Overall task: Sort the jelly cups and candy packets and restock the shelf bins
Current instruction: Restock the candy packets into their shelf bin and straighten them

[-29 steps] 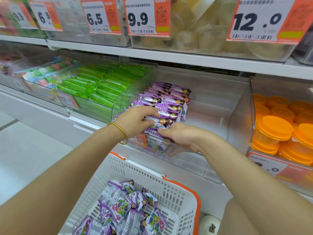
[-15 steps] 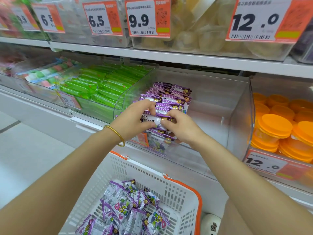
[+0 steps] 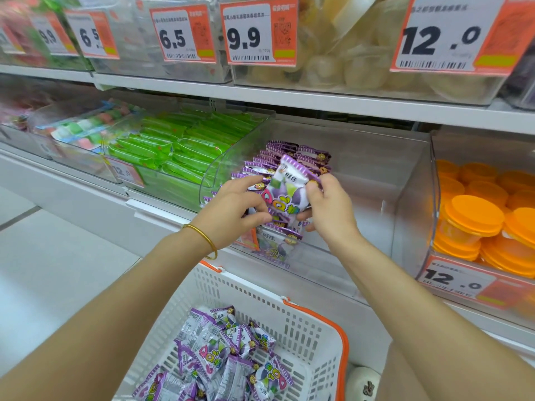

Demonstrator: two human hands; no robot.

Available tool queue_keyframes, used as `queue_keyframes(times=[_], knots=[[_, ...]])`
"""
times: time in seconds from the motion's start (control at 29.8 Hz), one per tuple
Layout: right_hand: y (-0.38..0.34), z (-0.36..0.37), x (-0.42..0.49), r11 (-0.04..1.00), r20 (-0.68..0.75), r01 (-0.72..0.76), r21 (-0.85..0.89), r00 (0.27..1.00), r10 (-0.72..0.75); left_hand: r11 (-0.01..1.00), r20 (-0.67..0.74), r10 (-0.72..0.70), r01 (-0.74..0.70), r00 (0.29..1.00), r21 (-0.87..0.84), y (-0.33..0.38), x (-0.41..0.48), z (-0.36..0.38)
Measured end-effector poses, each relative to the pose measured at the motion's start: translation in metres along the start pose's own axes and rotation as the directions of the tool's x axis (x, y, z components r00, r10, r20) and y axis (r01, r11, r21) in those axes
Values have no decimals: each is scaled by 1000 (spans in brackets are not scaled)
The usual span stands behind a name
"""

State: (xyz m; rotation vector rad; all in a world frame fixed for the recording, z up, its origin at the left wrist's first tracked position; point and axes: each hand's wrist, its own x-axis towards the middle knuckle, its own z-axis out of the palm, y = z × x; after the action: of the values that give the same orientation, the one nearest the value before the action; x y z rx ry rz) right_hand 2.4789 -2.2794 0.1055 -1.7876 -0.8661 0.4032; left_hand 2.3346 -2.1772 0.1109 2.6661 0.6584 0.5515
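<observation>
Green packets [image 3: 179,151]: packed flat in the bin to the left; not part of this step.
White basket [image 3: 292,322]: below the shelf, holding loose packets [image 3: 225,360] of the same purple kind, in a heap.
Left hand [image 3: 231,209]: fingers curled at the left edge of the purple packet [image 3: 285,189], thumb under its lower corner, holding it.
Purple packet: raised just above the front of the clear bin [image 3: 376,198], face towards the camera, tilted.
Handling: probably light, with a soft, puffy middle and glossy film that may slip; the flat crimped edges look like the surest hold.
Packet row [image 3: 301,156]: standing on edge in tight files at the bin's left side, likely to topple if nudged.
Right hand [image 3: 330,209]: thumb and forefinger pinch the packet's upper right edge; other fingers curled below.
Orange-lidded cups [image 3: 474,215]: stacked in the next bin to the right, stiff and untouched.
</observation>
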Motion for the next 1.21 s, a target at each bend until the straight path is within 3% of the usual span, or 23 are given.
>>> queue_keyframes(times=[0.07,0.17,0.27,0.37,0.44,0.6,0.77,0.97,1.07,1.21], knots=[[-3,-7,-1,999,-132,23,23,991,-20,1000,11,7,-7,1000,12,-1,-1,-1],[-9,-24,-4,983,-228,54,-173,969,-93,999,26,-14,13,1000,52,-3,3,-3],[-13,-48,-11,835,-106,55,-547,985,-134,997,46,-9,6,999,72,-4,10,-3],[-12,-59,-16,696,49,46,-717,999,-15,996,42,23,-26,999,85,-5,17,-1],[-12,-61,-17,717,125,31,-697,989,79,997,19,53,-54,998,62,-4,22,-1],[-11,-51,-18,905,270,-82,-418,940,210,993,12,84,-84,996,80,-7,30,-1],[7,-27,-5,905,297,-100,-414,925,238,993,65,34,-41,997,109,-4,26,-11],[8,-28,-5,918,325,-134,-373,908,265,966,189,-39,-11,981,258,1,31,-12],[-1,-43,-8,921,248,-183,-343,928,277,963,219,-58,-3,974,269,3,34,-14],[-4,-58,15,908,-17,-200,-367,978,208,992,109,-11,-3,994,127,8,33,-9]])
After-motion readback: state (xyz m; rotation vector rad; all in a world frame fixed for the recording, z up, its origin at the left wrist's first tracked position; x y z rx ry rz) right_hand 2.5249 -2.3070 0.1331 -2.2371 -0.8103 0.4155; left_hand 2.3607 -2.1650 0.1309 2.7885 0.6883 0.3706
